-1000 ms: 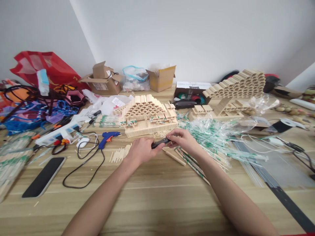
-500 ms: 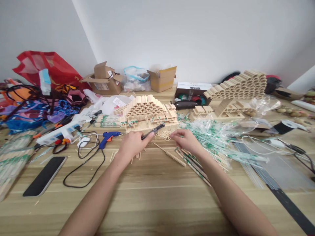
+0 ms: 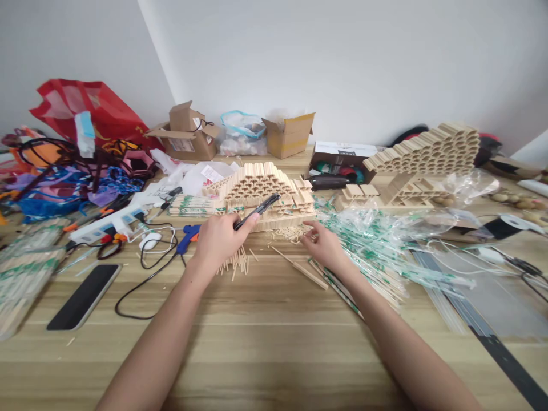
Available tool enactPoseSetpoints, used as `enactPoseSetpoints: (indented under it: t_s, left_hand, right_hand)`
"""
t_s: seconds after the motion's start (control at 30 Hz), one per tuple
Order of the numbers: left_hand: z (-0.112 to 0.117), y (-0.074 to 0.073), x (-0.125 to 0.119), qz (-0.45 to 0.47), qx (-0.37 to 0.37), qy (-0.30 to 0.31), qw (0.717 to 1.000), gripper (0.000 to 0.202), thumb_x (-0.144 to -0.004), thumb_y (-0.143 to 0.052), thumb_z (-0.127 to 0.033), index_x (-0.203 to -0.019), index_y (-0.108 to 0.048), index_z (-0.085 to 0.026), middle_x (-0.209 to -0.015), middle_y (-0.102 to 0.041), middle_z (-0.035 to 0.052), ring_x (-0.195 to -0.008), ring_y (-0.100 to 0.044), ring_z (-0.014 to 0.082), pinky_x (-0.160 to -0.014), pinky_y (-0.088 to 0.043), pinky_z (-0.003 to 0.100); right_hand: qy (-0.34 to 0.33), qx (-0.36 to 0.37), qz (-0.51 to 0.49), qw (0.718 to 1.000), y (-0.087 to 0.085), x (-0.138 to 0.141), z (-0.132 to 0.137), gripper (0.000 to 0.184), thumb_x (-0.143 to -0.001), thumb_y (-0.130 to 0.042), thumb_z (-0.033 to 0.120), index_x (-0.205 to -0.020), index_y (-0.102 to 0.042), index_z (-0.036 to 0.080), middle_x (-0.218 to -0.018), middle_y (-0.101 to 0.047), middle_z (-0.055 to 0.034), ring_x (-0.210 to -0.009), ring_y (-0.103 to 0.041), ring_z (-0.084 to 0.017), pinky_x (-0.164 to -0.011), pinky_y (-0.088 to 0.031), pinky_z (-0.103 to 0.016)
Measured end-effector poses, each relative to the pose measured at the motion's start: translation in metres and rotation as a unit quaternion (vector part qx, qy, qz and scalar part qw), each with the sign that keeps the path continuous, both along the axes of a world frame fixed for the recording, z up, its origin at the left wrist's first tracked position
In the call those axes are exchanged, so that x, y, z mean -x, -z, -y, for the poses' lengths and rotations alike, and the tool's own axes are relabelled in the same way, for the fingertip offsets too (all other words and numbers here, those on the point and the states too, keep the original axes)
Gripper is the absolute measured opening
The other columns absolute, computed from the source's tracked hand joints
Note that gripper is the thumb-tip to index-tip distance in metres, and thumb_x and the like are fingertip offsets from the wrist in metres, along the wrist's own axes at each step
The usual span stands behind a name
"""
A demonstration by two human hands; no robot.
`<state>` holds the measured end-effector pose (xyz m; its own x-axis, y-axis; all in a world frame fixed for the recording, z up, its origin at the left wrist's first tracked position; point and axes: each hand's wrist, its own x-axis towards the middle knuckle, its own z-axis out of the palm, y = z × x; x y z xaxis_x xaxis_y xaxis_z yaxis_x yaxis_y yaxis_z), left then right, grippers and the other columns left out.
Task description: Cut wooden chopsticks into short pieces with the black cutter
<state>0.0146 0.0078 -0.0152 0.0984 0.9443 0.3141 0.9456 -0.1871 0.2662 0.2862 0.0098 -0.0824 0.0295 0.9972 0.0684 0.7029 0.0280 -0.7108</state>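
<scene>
My left hand [image 3: 216, 240] is closed around a slim black hand tool [image 3: 259, 210] that looks like pliers, its free end slanting up to the right. Behind it stands a stepped stack of pale wooden sticks [image 3: 261, 185], glued-looking and hollow in places. My right hand [image 3: 322, 242] has index finger and thumb apart, with nothing visible between them. Short stick bits [image 3: 289, 234] lie just left of its fingertips. More cut sticks [image 3: 234, 261] are scattered under and beside my left hand. A longer stick bundle [image 3: 310, 275] lies on the table between my forearms.
A blue glue gun [image 3: 187, 238] with a black cord lies left of my left hand, near a white power strip [image 3: 105, 224] and a phone [image 3: 84, 297]. Clear wrappers [image 3: 368, 228] heap on the right. A larger stick structure [image 3: 432, 151] and cardboard boxes [image 3: 289, 137] stand behind.
My left hand has lifted slightly and moved left with the tool, exposing more cut sticks below. The fingers of my right hand have spread. The view has shifted slightly.
</scene>
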Motion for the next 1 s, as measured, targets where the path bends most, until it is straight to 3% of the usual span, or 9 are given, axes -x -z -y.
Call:
enactPoseSetpoints:
  t_s: [0.13,0.2,0.33,0.53,0.63,0.73,0.8,0.9,1.0]
  left_hand:
    - [0.001,-0.002,0.001,0.022,0.002,0.000,1.000,0.069,-0.095,-0.034,-0.076,-0.065,-0.064,-0.021,-0.063,-0.066,0.0087,-0.063,-0.060,0.0241,-0.059,-0.028,0.033]
    - [0.002,-0.005,0.002,0.033,-0.002,0.002,0.999,0.068,-0.096,-0.035,-0.075,-0.062,-0.061,-0.021,-0.061,-0.065,0.0077,-0.062,-0.059,0.0234,-0.059,-0.027,0.033]
    - [0.006,-0.010,0.001,0.045,-0.009,0.008,0.999,0.066,-0.096,-0.037,-0.073,-0.059,-0.057,-0.022,-0.058,-0.061,0.0058,-0.060,-0.056,0.0217,-0.059,-0.025,0.033]
    - [0.008,-0.013,0.003,0.054,-0.013,0.009,0.998,0.065,-0.096,-0.038,-0.072,-0.058,-0.054,-0.022,-0.057,-0.059,0.0053,-0.061,-0.056,0.0218,-0.059,-0.025,0.033]
    - [0.008,-0.014,0.004,0.054,-0.011,-0.001,0.998,0.066,-0.096,-0.037,-0.074,-0.060,-0.056,-0.022,-0.058,-0.060,0.0059,-0.063,-0.057,0.0226,-0.060,-0.025,0.033]
    - [0.009,-0.015,0.003,0.056,-0.006,0.001,0.998,0.067,-0.095,-0.035,-0.076,-0.064,-0.060,-0.022,-0.060,-0.061,0.0064,-0.064,-0.058,0.0232,-0.060,-0.026,0.034]
    - [0.009,-0.014,0.002,0.056,-0.006,0.009,0.998,0.068,-0.095,-0.034,-0.077,-0.066,-0.061,-0.022,-0.061,-0.061,0.0065,-0.065,-0.058,0.0232,-0.060,-0.027,0.034]
    - [0.010,-0.012,0.000,0.052,-0.010,0.023,0.998,0.067,-0.095,-0.034,-0.076,-0.065,-0.058,-0.021,-0.061,-0.060,0.0063,-0.064,-0.057,0.0222,-0.060,-0.027,0.034]
    - [0.011,-0.009,-0.004,0.069,-0.011,0.062,0.996,0.063,-0.097,-0.035,-0.072,-0.072,-0.059,-0.020,-0.067,-0.063,0.0061,-0.067,-0.057,0.0210,-0.061,-0.031,0.033]
  right_hand:
    - [-0.068,0.044,-0.120,0.989,0.018,0.024,0.010,0.030,-0.079,-0.066,0.008,-0.108,-0.067,0.018,-0.101,-0.074,-0.0086,-0.077,-0.071,-0.017,-0.073,-0.055,-0.029]
    - [-0.111,0.081,-0.187,0.973,0.029,0.044,0.015,0.019,-0.084,-0.062,0.008,-0.100,-0.066,0.018,-0.084,-0.074,-0.0056,-0.074,-0.072,-0.018,-0.068,-0.056,-0.028]
    - [-0.177,0.061,-0.187,0.964,0.039,0.091,0.016,0.005,-0.084,-0.070,0.018,-0.088,-0.069,0.018,-0.080,-0.073,-0.0038,-0.069,-0.069,-0.017,-0.060,-0.056,-0.027]
    - [-0.172,0.066,-0.203,0.962,0.028,0.127,0.002,0.024,-0.086,-0.074,0.022,-0.110,-0.073,0.022,-0.111,-0.078,-0.0084,-0.089,-0.074,-0.022,-0.074,-0.058,-0.032]
    - [-0.152,0.038,-0.150,0.976,0.019,0.105,0.006,0.013,-0.090,-0.067,0.019,-0.100,-0.074,0.019,-0.097,-0.080,-0.0086,-0.088,-0.075,-0.022,-0.080,-0.055,-0.032]
    - [-0.142,0.068,-0.101,0.982,0.011,0.063,0.015,0.017,-0.094,-0.062,0.028,-0.095,-0.075,0.018,-0.066,-0.074,-0.0037,-0.063,-0.070,-0.020,-0.066,-0.052,-0.030]
    - [-0.123,0.038,-0.072,0.989,0.008,0.030,0.022,0.020,-0.092,-0.059,0.027,-0.097,-0.076,0.018,-0.074,-0.077,-0.0056,-0.067,-0.071,-0.021,-0.069,-0.053,-0.031]
    - [-0.090,-0.037,-0.057,0.994,0.006,-0.017,0.032,0.024,-0.086,-0.059,0.026,-0.099,-0.078,0.019,-0.110,-0.078,-0.0124,-0.096,-0.073,-0.025,-0.078,-0.055,-0.033]
    - [-0.050,0.020,-0.017,0.998,0.008,-0.050,0.047,0.029,-0.088,-0.059,0.036,-0.102,-0.078,0.018,-0.078,-0.077,-0.0072,-0.068,-0.069,-0.024,-0.065,-0.052,-0.033]
